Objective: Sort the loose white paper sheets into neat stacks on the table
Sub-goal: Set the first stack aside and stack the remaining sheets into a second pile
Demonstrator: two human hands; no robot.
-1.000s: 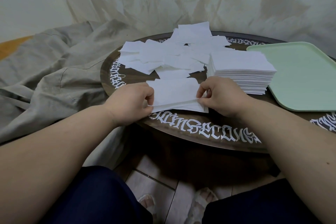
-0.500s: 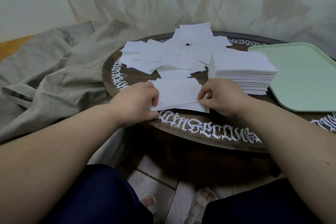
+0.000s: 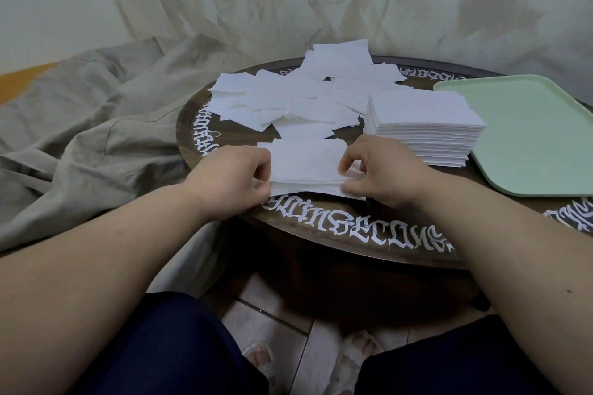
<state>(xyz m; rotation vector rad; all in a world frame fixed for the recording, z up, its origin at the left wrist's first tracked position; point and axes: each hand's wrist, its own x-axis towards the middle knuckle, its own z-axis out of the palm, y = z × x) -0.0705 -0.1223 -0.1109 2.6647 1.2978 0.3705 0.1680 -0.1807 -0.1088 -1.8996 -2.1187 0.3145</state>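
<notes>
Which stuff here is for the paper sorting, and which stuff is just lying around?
For the job:
- small stack held by the left hand and right hand
- tall neat stack
- loose sheets
- table

Just lying about:
- green tray, nothing on it
- grey cloth beside the table

White paper sheets (image 3: pixel 298 99) on a dark brown table (image 3: pixel 321 240) ringed with white gothic lettering; pale mint-green tray (image 3: pixel 529 138); beige cloth (image 3: pixel 96 125); trousers (image 3: pixel 154 346) look navy, perhaps.

The green tray (image 3: pixel 529 138) runs off the right edge.
</notes>
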